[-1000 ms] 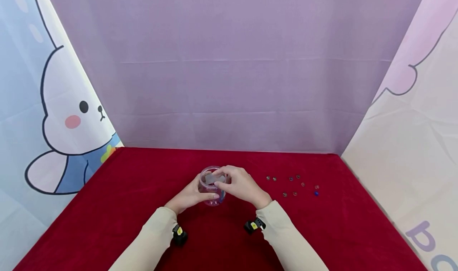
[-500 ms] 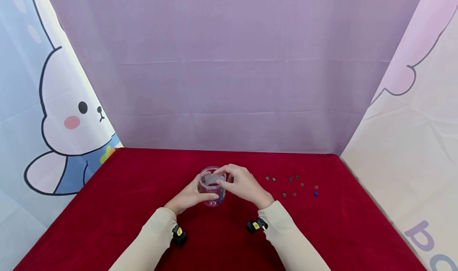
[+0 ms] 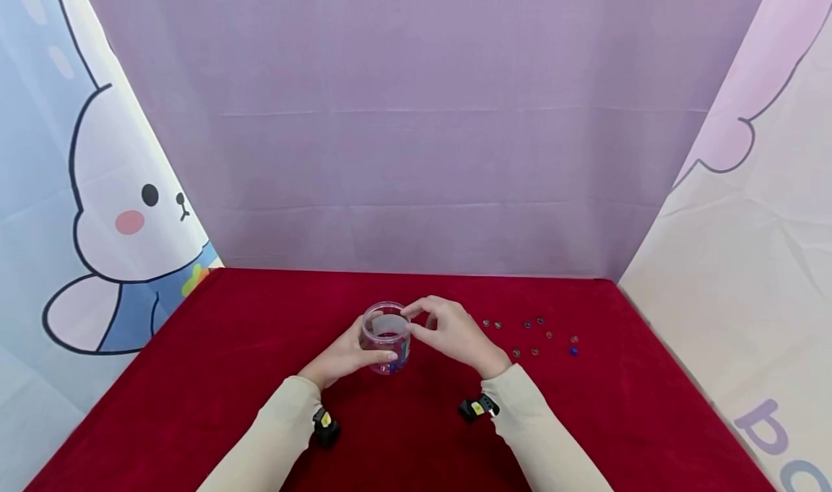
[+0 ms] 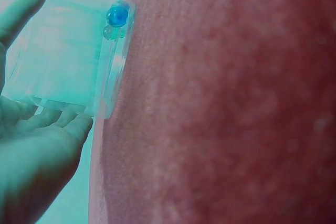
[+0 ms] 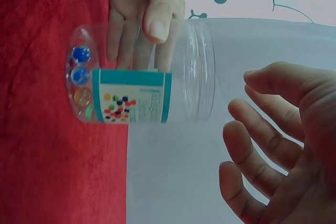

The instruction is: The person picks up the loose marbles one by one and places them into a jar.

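A clear plastic jar (image 3: 386, 344) stands upright on the red cloth, its mouth uncovered. My left hand (image 3: 347, 356) grips it from the left side, thumb across the front and fingers round the back. In the right wrist view, several glass marbles (image 5: 80, 75), blue, amber and green, lie at the jar's bottom, and a teal-edged label (image 5: 134, 97) covers part of its wall. Just right of the rim hovers my right hand (image 3: 455, 333), fingers loosely bent and parted. Nothing shows between its thumb and fingertips in the right wrist view.
Several small marbles (image 3: 549, 335) lie scattered on the red cloth (image 3: 292, 304) to the right, one of them bright blue (image 3: 574, 351). A lilac curtain (image 3: 416, 152) hangs behind the table, with printed cloth panels (image 3: 139, 188) at both sides.
My right hand has drawn back to the right, from over the jar's mouth to beside its rim. The left hand and the jar stay in place.
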The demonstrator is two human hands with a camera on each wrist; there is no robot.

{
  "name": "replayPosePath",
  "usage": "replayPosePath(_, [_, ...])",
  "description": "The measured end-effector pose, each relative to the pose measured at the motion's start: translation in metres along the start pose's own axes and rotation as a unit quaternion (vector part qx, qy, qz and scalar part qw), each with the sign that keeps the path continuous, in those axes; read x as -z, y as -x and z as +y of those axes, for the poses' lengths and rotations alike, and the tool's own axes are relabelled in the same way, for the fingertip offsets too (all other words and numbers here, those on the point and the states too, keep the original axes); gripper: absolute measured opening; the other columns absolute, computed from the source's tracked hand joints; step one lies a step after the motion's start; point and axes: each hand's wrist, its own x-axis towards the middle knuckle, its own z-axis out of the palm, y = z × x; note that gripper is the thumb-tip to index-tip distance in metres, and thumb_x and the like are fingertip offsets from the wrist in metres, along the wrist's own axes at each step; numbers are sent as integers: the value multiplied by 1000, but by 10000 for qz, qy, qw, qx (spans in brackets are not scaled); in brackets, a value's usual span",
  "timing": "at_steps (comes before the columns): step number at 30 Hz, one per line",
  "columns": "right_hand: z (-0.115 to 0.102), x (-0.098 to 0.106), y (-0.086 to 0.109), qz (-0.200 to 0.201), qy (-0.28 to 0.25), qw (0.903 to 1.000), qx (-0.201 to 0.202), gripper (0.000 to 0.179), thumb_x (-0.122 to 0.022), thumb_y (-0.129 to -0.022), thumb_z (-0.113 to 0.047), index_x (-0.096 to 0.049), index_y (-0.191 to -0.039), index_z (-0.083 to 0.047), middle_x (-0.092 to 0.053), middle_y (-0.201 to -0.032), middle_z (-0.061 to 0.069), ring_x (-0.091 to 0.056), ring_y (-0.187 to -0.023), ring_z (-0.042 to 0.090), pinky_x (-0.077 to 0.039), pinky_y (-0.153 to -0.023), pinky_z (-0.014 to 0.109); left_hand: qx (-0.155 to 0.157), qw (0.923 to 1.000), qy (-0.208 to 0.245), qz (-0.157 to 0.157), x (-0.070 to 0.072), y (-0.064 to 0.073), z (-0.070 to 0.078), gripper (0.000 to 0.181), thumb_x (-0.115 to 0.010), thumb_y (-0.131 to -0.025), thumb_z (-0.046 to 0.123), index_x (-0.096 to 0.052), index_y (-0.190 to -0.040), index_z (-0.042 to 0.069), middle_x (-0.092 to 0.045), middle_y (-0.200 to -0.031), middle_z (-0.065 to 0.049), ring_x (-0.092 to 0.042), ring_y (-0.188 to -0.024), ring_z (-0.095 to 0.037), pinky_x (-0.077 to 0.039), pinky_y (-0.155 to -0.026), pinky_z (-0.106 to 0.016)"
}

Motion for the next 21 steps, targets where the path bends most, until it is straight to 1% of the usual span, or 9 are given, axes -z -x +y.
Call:
replayPosePath(7, [8, 9, 8, -20, 108, 9996, -266, 30, -75, -92, -20, -70, -121, -15, -66, -114, -4, -58, -79, 12, -54, -66, 27, 4, 10000, -12, 44, 0, 0, -1, 89, -82, -85, 28, -26, -154, 21, -48, -144, -7, -42, -133, -29, -35, -108, -59])
replayPosePath(13, [15, 17, 16, -1, 244, 9988, -434, 29, -75, -92, -21, -70, -120, -20, -66, -114, -6, -58, -79, 11, -54, -68, 27, 4, 10000, -15, 54, 1, 1, -2, 90, -83, -84, 30, -27, -154, 23, -48, -144, -6, -43, -133, -28, -37, -108, -58])
replayPosePath(15, [18, 22, 20, 24, 271, 9984, -492, 29, -76, -91, -21, -69, -120, -22, -66, -114, -7, -58, -79, 11, -54, -68, 27, 3, 10000, -19, 56, 1, 1, -2, 89, -82, -85, 30, -27, -154, 23, -49, -143, -6, -44, -133, -29, -38, -107, -57])
replayPosePath(21, [28, 36, 32, 55, 292, 9972, -690, 28, -75, -92, -21, -69, -120, -21, -66, -116, -3, -59, -79, 16, -53, -66, 28, -39, 10000, -32, 43, 0, 2, 0, 87, -81, -86, 28, -27, -154, 22, -49, -143, -8, -46, -132, -30, -40, -106, -54])
